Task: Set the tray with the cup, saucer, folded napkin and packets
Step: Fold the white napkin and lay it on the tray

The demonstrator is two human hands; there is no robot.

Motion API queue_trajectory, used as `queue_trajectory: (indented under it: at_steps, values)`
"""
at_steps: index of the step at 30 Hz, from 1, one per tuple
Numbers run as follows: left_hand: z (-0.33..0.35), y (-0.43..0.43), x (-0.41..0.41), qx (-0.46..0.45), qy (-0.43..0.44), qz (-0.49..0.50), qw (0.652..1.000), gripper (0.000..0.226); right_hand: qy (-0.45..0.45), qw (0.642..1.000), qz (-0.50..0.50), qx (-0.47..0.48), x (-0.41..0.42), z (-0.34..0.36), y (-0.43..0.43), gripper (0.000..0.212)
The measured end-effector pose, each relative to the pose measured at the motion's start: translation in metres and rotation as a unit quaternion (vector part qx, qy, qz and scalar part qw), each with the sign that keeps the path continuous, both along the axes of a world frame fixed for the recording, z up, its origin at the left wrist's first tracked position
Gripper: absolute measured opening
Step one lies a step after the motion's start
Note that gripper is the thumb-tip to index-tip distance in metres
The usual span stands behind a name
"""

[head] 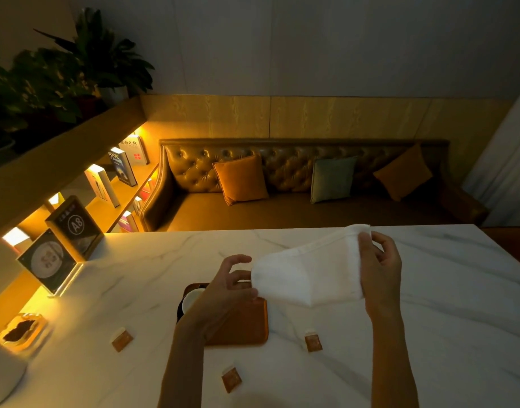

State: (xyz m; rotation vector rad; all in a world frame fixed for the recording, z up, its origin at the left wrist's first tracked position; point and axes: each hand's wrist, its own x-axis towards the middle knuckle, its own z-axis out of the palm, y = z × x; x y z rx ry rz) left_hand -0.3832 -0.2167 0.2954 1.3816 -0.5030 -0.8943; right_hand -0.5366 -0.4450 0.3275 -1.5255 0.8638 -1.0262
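Note:
A white napkin (308, 272) hangs in the air above the table, partly folded. My right hand (380, 269) pinches its right edge. My left hand (232, 282) pinches its lower left corner with the thumb and fingers. Below them lies an orange-brown tray (247, 328). A white cup (192, 298) on a dark saucer (180, 309) stands at the tray's left end, partly hidden by my left forearm. Three brown packets lie on the table: one left of the tray (122, 340), one right of it (313, 341), one in front (231, 378).
The white marble table (444, 319) ends at a leather bench with cushions (241, 179). At the left edge stand a table-number sign (75, 225), an acrylic card holder (48, 262) and a small dish (22, 331). A white object (1, 375) lies at the near left.

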Motion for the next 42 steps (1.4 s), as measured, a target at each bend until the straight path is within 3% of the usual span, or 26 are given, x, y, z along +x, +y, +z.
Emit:
queue_trajectory:
  at_steps: [3,8,20,26,30,33,38,40,42]
  values:
    - [-0.003,0.005,0.001,0.042,-0.028,0.008,0.999,0.040,-0.002,1.000,-0.006,0.006,-0.003,-0.002,-0.005,0.024]
    - [-0.002,0.008,0.005,0.076,-0.048,-0.016,0.996,0.030,-0.009,1.000,-0.007,0.023,-0.006,-0.003,-0.012,0.027]
    - [-0.003,-0.002,-0.005,0.069,-0.125,-0.068,0.987,0.054,-0.015,0.999,-0.027,0.040,-0.017,0.000,-0.026,0.029]
    - [-0.018,-0.024,-0.011,0.171,-0.309,-0.047,0.934,0.071,-0.028,0.998,-0.038,0.044,-0.022,0.003,-0.024,0.031]
    - [-0.036,-0.025,-0.004,0.218,-0.344,0.005,0.913,0.065,0.020,1.000,-0.013,0.018,-0.034,0.012,-0.027,0.023]
    - [-0.029,-0.039,-0.008,0.155,-0.333,0.003,0.930,0.067,0.132,0.984,0.116,-0.031,-0.030,0.014,-0.018,0.006]
    - [0.000,-0.075,-0.045,0.012,-0.188,-0.110,0.976,0.107,0.246,0.914,0.315,-0.079,-0.001,0.010,0.014,0.010]
    - [0.004,-0.077,-0.050,-0.030,-0.116,-0.131,0.984,0.101,0.243,0.904,0.337,-0.103,0.007,0.017,0.021,0.010]
    - [0.008,-0.068,-0.048,-0.017,-0.111,-0.140,0.984,0.081,0.218,0.904,0.353,-0.100,0.010,0.028,0.019,0.011]
